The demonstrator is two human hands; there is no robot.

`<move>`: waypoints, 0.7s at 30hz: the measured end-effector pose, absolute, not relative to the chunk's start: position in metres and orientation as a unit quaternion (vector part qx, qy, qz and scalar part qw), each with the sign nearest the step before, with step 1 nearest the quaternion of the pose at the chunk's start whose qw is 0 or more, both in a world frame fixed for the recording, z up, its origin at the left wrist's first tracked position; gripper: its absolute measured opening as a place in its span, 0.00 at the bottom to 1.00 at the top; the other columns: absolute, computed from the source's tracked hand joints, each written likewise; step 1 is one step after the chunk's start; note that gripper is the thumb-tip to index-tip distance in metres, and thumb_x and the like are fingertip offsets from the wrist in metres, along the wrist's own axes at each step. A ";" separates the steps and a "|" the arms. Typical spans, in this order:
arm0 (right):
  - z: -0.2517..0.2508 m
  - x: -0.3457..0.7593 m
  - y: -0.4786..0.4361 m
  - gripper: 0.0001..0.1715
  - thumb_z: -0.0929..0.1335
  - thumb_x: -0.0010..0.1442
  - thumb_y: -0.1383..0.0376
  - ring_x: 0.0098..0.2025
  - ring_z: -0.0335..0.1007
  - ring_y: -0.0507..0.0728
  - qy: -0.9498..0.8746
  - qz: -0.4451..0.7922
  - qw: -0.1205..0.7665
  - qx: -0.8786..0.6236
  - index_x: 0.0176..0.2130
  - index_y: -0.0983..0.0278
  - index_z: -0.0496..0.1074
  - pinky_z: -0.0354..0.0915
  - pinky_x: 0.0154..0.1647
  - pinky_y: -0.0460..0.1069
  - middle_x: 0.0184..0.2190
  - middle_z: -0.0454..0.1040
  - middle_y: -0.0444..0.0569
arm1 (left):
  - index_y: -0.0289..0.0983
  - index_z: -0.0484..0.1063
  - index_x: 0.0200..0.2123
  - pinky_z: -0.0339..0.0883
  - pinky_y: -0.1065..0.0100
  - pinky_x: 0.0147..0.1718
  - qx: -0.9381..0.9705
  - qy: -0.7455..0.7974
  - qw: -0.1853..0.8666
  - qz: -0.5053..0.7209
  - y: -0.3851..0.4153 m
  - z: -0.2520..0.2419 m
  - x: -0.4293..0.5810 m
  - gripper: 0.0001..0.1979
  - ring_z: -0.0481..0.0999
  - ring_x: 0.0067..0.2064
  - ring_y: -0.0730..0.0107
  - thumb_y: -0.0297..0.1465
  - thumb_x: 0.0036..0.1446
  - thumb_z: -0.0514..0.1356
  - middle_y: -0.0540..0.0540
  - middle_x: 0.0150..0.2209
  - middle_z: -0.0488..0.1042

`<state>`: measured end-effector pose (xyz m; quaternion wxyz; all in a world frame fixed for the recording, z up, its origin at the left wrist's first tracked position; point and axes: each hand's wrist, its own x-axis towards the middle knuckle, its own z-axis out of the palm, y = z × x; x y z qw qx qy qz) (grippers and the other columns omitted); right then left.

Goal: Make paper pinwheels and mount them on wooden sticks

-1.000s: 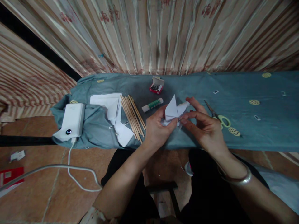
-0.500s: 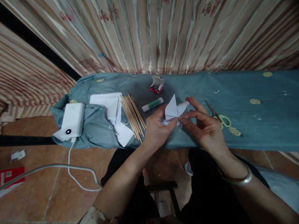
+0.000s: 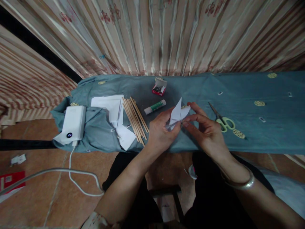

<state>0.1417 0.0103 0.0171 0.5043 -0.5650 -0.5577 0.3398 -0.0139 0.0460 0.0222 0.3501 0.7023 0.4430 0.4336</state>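
A small folded white paper shape (image 3: pixel 177 114) with pointed flaps is held up over the near edge of a table draped in blue-grey cloth (image 3: pixel 262 136). My left hand (image 3: pixel 160 132) pinches its lower left part between thumb and fingers. My right hand (image 3: pixel 206 132) pinches its right side, thumb and forefinger closed on a flap. A metal bangle (image 3: pixel 240 183) circles my right wrist.
Left of my hands lie a bundle of wooden sticks (image 3: pixel 135 119), white paper pieces (image 3: pixel 111 108) and a white power bank (image 3: pixel 72 124) with a cable. A glue stick (image 3: pixel 155 107) and a small red box (image 3: pixel 159 87) sit behind. Green-handled scissors (image 3: pixel 221 119) lie to the right.
The paper shape has turned and narrowed between my fingers, and both hands have shifted slightly left and closer together.
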 end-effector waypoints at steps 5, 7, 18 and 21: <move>0.014 0.142 0.011 0.02 0.73 0.57 0.60 0.70 0.53 0.63 -0.550 0.338 0.511 -0.567 0.33 0.55 0.77 0.43 0.71 0.66 0.63 0.67 0.43 | 0.37 0.72 0.53 0.73 0.64 0.48 0.724 0.443 0.333 0.410 0.044 0.026 -0.015 0.21 0.79 0.46 0.63 0.30 0.54 0.63 0.44 0.48 0.79; 0.014 0.142 0.011 0.03 0.73 0.56 0.60 0.69 0.54 0.64 -0.546 0.338 0.515 -0.569 0.33 0.56 0.77 0.43 0.71 0.67 0.62 0.68 0.44 | 0.38 0.71 0.53 0.73 0.63 0.49 0.726 0.444 0.336 0.403 0.045 0.025 -0.015 0.21 0.79 0.47 0.63 0.32 0.56 0.63 0.44 0.48 0.79; 0.008 0.140 0.012 0.06 0.74 0.54 0.57 0.69 0.54 0.65 -0.499 0.382 0.533 -0.566 0.32 0.56 0.77 0.41 0.71 0.66 0.63 0.67 0.44 | 0.36 0.72 0.53 0.73 0.60 0.51 0.730 0.407 0.346 0.427 0.048 0.016 -0.018 0.18 0.79 0.49 0.61 0.34 0.60 0.62 0.41 0.50 0.78; 0.006 0.140 0.013 0.08 0.75 0.53 0.57 0.68 0.55 0.65 -0.488 0.389 0.545 -0.561 0.32 0.56 0.76 0.42 0.71 0.65 0.62 0.67 0.45 | 0.36 0.72 0.53 0.73 0.59 0.52 0.726 0.407 0.352 0.428 0.049 0.017 -0.018 0.18 0.78 0.50 0.61 0.33 0.59 0.62 0.41 0.50 0.78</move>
